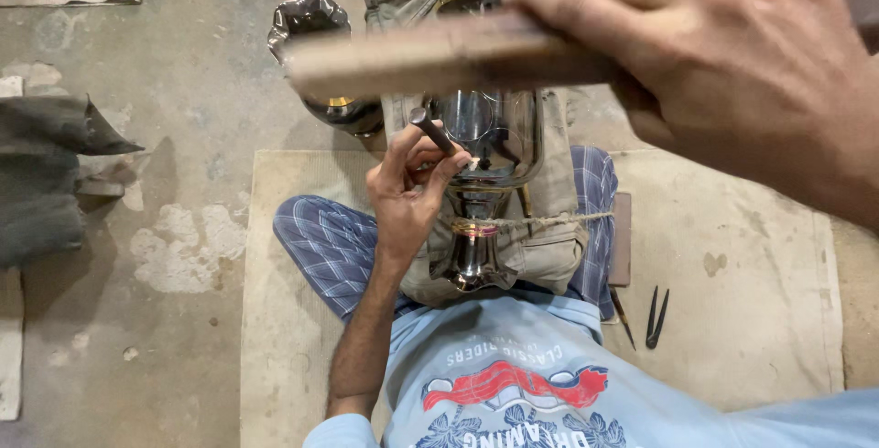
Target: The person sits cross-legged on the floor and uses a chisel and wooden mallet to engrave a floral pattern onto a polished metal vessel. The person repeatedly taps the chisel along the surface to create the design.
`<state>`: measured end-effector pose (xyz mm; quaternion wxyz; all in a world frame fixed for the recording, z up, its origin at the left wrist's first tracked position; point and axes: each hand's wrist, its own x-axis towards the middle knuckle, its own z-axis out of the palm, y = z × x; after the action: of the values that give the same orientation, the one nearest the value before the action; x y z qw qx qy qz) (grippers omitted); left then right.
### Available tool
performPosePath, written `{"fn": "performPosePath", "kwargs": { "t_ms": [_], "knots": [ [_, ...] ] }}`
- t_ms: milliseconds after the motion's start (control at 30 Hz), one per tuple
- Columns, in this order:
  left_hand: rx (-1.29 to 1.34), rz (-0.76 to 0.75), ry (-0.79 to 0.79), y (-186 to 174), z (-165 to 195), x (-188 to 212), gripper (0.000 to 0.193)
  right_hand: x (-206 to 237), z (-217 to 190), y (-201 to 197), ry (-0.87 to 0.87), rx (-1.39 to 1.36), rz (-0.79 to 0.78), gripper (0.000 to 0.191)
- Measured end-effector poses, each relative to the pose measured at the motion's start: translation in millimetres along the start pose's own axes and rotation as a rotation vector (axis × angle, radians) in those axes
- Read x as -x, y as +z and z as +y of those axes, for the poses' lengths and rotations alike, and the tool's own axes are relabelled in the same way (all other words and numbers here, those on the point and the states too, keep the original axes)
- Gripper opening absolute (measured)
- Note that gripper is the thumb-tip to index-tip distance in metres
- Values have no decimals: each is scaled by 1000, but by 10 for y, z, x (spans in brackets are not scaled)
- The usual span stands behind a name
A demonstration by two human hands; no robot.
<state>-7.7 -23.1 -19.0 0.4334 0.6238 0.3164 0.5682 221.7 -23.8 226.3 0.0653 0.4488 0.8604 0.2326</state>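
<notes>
Vessel: polished metal vase (481, 151) lies on a cloth pad (549, 247) across the lap, tied w/ cord — likely stiff, slick, dent-prone; best held at narrow neck.
Left hand (407, 196): fingers closed round a punch (432, 130), tip on vase.
Right hand (732, 64): clenched on wooden bat (439, 59), raised — blurred.

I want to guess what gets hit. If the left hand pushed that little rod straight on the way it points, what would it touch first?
Probably the shiny metal vessel in the lap. The left hand pinches a thin metal rod whose lower tip sits at the vessel's polished side, seemingly touching or almost touching it; depth is hard to judge here.
</notes>
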Motion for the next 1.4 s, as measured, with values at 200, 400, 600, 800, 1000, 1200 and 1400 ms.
{"fn": "performPosePath", "kwargs": {
  "t_ms": [200, 400, 600, 800, 1000, 1200, 1400],
  "knots": [
    [-40, -18, 8, -10, -2, -16, 48, 118, 36, 5, 47, -133, 145, 59],
    [-122, -27, -16, -7, 46, -64, 43, 151, 26, 16, 24, 16, 54, 58],
    [-130, -46, -24, -30, 115, -96, 47, 231, 18, 80, 68, -22, 16, 64],
    [-103, -89, 25, -42, 54, -106, 47, 278, 31, 156, 135, -304, 167, 63],
    [-85, -123, 52, -76, -24, -76, 45, 335, -6, 119, 139, -261, 146, 62],
    [-118, -148, 82, -92, -36, -91, 43, 392, -21, 272, 104, -190, 181, 51],
    [-178, -179, 25, -135, -43, -103, 42, 583, -53, 522, 149, -8, 136, 49]
  ]
}}
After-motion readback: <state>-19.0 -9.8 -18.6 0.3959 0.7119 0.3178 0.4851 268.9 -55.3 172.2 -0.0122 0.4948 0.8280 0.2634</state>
